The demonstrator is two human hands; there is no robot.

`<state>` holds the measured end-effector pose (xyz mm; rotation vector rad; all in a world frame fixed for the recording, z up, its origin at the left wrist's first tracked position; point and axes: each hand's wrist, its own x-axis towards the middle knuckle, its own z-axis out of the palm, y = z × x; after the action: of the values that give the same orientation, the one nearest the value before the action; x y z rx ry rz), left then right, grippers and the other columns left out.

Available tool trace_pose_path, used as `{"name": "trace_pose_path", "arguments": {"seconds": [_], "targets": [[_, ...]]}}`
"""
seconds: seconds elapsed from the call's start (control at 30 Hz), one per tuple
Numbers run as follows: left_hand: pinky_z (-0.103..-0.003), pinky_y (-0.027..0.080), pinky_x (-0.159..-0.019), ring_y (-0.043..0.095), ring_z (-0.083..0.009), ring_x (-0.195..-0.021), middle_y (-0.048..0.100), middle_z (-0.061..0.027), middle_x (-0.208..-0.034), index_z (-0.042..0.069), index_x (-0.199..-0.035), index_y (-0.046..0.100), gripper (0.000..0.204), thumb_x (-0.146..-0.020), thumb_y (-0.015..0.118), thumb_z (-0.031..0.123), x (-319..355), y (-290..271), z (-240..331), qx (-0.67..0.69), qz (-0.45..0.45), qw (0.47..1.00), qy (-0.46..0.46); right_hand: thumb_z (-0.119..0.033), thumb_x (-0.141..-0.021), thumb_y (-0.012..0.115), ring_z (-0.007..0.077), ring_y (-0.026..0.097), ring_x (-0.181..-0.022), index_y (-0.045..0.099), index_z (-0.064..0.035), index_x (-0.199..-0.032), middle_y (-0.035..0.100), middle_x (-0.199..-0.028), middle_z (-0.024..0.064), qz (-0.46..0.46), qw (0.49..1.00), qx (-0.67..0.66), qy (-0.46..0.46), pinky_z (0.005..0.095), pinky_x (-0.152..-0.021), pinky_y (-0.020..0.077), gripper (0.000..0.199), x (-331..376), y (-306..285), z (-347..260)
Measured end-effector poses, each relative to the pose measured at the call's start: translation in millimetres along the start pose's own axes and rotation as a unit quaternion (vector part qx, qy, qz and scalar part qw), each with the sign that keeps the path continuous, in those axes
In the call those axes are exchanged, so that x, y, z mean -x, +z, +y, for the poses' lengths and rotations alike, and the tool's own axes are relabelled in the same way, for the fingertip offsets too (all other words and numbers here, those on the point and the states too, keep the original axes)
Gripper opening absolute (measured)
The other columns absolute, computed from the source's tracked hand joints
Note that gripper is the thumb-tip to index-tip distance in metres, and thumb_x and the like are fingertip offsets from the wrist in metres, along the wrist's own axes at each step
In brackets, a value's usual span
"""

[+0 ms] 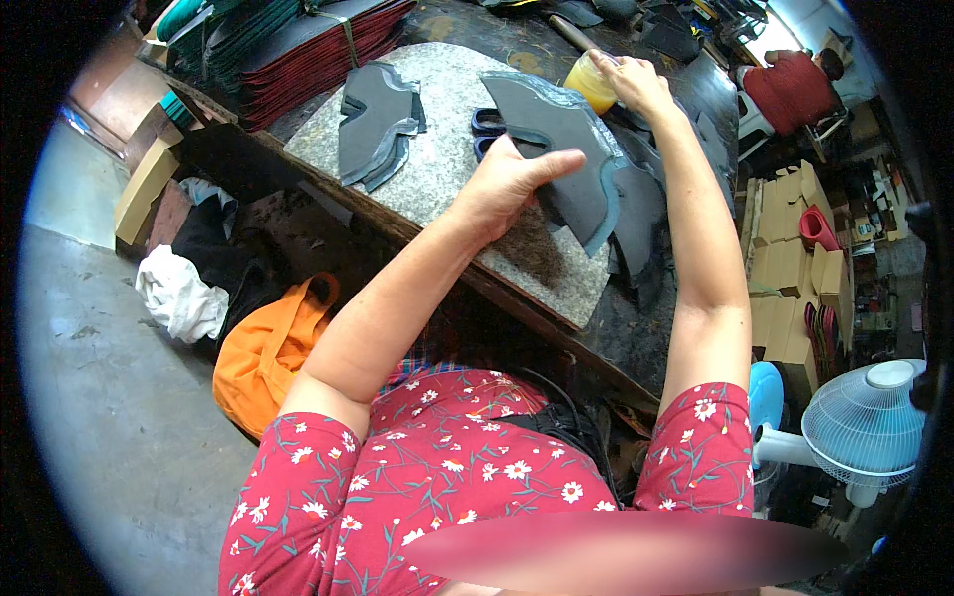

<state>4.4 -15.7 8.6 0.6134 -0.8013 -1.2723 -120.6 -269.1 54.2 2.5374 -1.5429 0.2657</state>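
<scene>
My left hand (509,179) grips a dark grey, curved-edged cut piece of sheet material (571,149) and holds it up over a grey stone slab (447,159) on the workbench. My right hand (633,81) reaches to the far side of the bench, where its fingers are in or on a small yellow pot (590,83); what they hold there is hidden. Black-handled scissors (488,123) lie on the slab, partly hidden behind the held piece. More dark cut pieces (641,214) lie under and to the right of it.
A small stack of similar grey cut pieces (378,124) lies on the slab's left side. Bundles of red and green sheets (298,45) are piled at the bench's far left. An orange bag (263,353) and cloths lie on the floor; cardboard boxes (790,268) and a fan (865,422) stand right.
</scene>
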Motion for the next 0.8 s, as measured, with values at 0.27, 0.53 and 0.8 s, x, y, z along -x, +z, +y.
{"name": "trace_pose_path", "arguments": {"seconds": [0.27,0.53,0.8], "targets": [[-0.027,0.058,-0.07,0.066,-0.013,-0.086,0.067,-0.0057,-0.101,0.001,-0.112,0.058,0.026,-0.091,0.065,0.015,-5.1,-5.8,-3.8,-0.018,0.036,0.996,-0.081,-0.069,-0.094,0.027,0.0258,0.047,-0.127,0.078,-0.0212,-0.094,0.063,-0.126,0.0029,0.078,0.992,-0.077,-0.066,0.0565,-0.107,0.025,0.069,45.0,-36.6,18.7],[-0.031,0.058,-0.078,0.067,-0.016,-0.091,0.065,-0.0074,-0.105,0.0,-0.115,0.055,0.027,-0.092,0.061,0.014,-4.3,-6.8,-3.4,0.031,0.039,0.998,-0.043,-0.062,-0.1,0.02,0.0311,0.046,-0.13,0.071,-0.0074,-0.113,0.061,-0.125,0.0216,0.071,0.835,-0.501,-0.216,0.0396,-0.114,0.0233,0.075,155.5,-44.6,-22.0],[-0.028,0.058,-0.059,0.067,-0.0134,-0.079,0.066,-0.0071,-0.097,0.0,-0.111,0.055,0.024,-0.092,0.06,0.014,-2.9,-1.7,-3.0,0.035,0.035,0.999,-0.021,-0.063,-0.099,0.014,0.0346,0.042,-0.129,0.054,-0.0133,-0.138,0.047,-0.141,0.0174,0.145,0.942,-0.237,-0.187,0.0446,-0.108,0.0255,0.075,185.1,-24.0,-34.2]]}}
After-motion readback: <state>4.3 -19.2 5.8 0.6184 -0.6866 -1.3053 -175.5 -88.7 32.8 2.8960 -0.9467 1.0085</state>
